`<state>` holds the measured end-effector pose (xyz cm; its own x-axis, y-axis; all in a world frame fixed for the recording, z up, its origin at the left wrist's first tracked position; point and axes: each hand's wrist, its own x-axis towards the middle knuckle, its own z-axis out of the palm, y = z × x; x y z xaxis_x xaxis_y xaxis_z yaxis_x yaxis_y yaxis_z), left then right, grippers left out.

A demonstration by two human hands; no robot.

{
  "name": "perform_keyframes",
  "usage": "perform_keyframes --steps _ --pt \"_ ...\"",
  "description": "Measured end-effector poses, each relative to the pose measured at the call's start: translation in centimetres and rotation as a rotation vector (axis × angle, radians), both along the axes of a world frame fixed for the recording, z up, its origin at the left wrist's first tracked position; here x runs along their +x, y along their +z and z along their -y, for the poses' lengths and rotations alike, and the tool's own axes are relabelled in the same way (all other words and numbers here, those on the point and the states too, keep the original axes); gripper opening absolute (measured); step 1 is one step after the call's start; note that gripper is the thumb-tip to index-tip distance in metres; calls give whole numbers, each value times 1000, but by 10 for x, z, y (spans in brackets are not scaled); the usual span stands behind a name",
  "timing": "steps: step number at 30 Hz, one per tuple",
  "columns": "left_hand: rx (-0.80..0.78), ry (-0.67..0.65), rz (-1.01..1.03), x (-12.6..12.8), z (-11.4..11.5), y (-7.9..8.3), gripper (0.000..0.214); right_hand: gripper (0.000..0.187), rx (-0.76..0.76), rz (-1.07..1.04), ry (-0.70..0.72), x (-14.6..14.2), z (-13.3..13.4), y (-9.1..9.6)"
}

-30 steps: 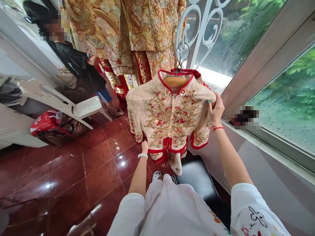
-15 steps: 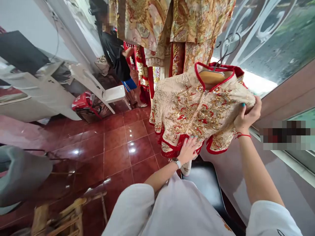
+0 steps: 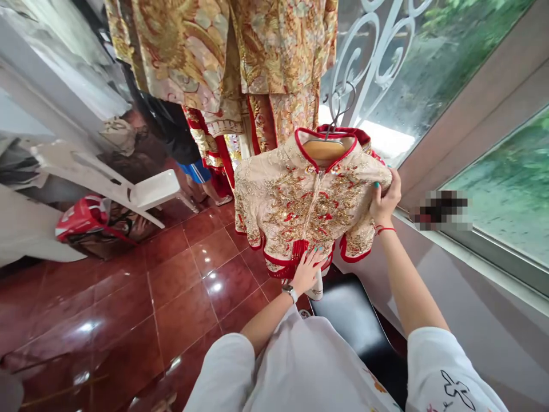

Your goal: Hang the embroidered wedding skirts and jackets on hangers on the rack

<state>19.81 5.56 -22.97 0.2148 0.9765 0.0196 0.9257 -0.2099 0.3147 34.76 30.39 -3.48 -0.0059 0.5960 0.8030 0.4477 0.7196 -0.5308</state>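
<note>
A cream jacket with gold beading, red motifs and red trim hangs in front of me on a hanger with a metal hook. My right hand grips its shoulder on the right side, thumb in front and fingers behind the cloth. Lower down, my left hand lies with fingers spread on the front hem, beside the red panel at the bottom of the front opening. A second red-collared garment shows behind the jacket's neck, mostly hidden.
Long gold embroidered garments hang behind the jacket. Below it stands a black seat. A window with white scrollwork is at right. A white chair, a red bag and a partly hidden person are at left.
My view has turned to the right, so the jacket and hands appear further left. Both hands keep about the same places on the jacket.
</note>
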Motion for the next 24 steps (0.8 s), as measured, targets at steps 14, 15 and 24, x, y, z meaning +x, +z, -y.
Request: perform_keyframes --steps 14,15,24 --pt "-386 61 399 -25 30 -1 79 29 -161 174 -134 -76 117 49" --pt "-458 86 472 -28 36 -1 77 29 -193 207 -86 -91 124 51" --pt "-552 207 615 -58 70 6 54 24 -288 176 -30 -130 113 61"
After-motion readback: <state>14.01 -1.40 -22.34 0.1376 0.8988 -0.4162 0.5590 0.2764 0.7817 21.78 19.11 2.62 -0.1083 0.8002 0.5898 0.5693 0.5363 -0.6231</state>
